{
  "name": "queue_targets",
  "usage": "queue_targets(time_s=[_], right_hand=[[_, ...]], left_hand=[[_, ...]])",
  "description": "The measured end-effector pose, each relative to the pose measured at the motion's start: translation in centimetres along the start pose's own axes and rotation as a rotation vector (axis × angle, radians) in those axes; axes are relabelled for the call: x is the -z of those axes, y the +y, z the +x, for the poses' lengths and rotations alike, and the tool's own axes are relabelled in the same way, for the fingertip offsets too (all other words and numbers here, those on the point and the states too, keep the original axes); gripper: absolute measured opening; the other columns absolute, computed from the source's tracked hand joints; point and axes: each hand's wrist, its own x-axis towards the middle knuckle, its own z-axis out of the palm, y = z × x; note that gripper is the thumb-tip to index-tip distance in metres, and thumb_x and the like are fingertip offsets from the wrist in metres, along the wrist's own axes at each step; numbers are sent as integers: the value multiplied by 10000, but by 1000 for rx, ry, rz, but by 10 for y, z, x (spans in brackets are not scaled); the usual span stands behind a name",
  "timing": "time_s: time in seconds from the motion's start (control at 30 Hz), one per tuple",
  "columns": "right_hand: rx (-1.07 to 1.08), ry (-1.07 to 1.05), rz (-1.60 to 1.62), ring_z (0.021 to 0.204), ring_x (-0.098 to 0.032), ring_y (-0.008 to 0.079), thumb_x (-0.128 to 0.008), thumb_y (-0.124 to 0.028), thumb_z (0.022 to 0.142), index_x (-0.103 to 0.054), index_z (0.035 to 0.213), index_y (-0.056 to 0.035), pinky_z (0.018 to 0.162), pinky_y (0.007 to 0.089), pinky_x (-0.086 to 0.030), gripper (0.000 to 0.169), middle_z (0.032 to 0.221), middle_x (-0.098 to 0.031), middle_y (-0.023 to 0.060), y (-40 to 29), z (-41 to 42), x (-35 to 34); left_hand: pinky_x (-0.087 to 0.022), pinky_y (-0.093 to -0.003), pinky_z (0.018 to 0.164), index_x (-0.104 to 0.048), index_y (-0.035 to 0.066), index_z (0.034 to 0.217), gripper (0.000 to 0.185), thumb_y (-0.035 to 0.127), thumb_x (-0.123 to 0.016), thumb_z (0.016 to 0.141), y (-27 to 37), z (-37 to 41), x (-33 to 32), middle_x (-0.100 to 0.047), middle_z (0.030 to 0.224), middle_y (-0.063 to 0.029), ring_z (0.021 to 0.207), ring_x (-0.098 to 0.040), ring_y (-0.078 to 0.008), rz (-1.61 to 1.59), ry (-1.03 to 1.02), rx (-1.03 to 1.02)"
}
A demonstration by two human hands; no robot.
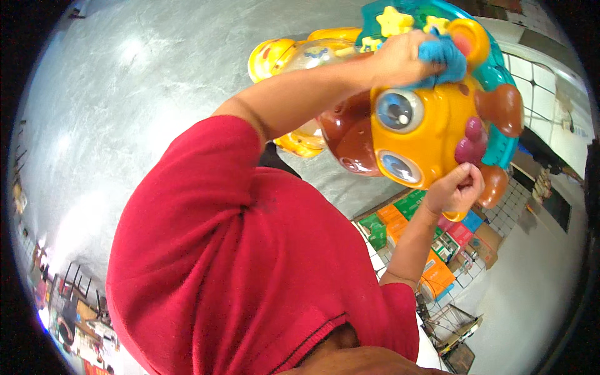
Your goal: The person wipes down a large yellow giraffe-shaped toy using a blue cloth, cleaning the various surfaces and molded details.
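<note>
My left hand [412, 58] presses a bunched blue cloth [443, 58] against the upper side of a large orange plastic animal head [438, 112]. Beside the cloth is a yellow ear [471, 42] with a pink inside. The head has big blue cartoon eyes [400, 109], a brown muzzle [351, 136], brown horns [501, 110] and a pink ornament [471, 143]. My right hand [457, 187], fingers curled, is at the head's lower edge near that ornament. Whether it grips the part there is hidden. Behind the head lies a teal plastic panel [504, 75] with yellow stars [394, 21].
A yellow, partly transparent plastic section [309, 54] extends left of the head. Grey floor [117, 93] spreads on the left. Several coloured cartons [433, 274] are stacked to the right, near a wire rack [452, 323]. Dark chairs [77, 281] stand at lower left.
</note>
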Motion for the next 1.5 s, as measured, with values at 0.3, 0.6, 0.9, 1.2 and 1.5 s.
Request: queue_targets(time_s=[0.3, 0.6, 0.9, 1.2, 1.5], right_hand=[[-5, 86, -4, 669, -516, 127, -634, -92, 889, -603, 881, 25, 564, 249, -438, 121, 856, -605, 72, 4, 2, -10], [25, 21, -106, 702, -529, 136, -623, -39, 882, -581, 936, 22, 606, 247, -457, 92, 888, -598, 76, 15, 1, 0], [56, 53, -29, 722, -552, 157, -631, -35, 875, -578, 934, 25, 619, 262, -475, 100, 892, -607, 96, 14, 3, -5], [57, 33, -47, 685, -522, 138, -607, -17, 870, -561, 896, 37, 581, 245, -448, 76, 871, -591, 88, 8, 5, -5], [18, 7, 5, 675, -525, 124, -619, -68, 890, -558, 955, 29, 589, 243, -459, 133, 867, -594, 87, 3, 4, -4]], left_hand=[[-507, -369, 876, -669, 148, 1149, 447, 430, -623, 806, -188, -22, 58, -656, 1152, -137, 1000, -643, -280, 27, 45, 660], [-537, -291, 658, -637, 81, 1079, 279, 286, -562, 906, -130, -130, 61, -667, 933, -55, 773, -650, -157, -664, 309, 892], [-449, -253, 417, -560, 93, 1181, 255, 176, -488, 951, -67, -190, 59, -657, 725, -36, 513, -603, -144, -813, 184, 908], [-485, -379, 837, -594, 93, 1146, 406, 165, -743, 775, -76, -168, 39, -608, 1005, -146, 938, -608, -312, 185, 438, 179], [-501, -451, 740, -662, 33, 945, 248, 202, -640, 765, -67, -68, 27, -665, 825, -187, 781, -623, -400, 534, 380, 77]])
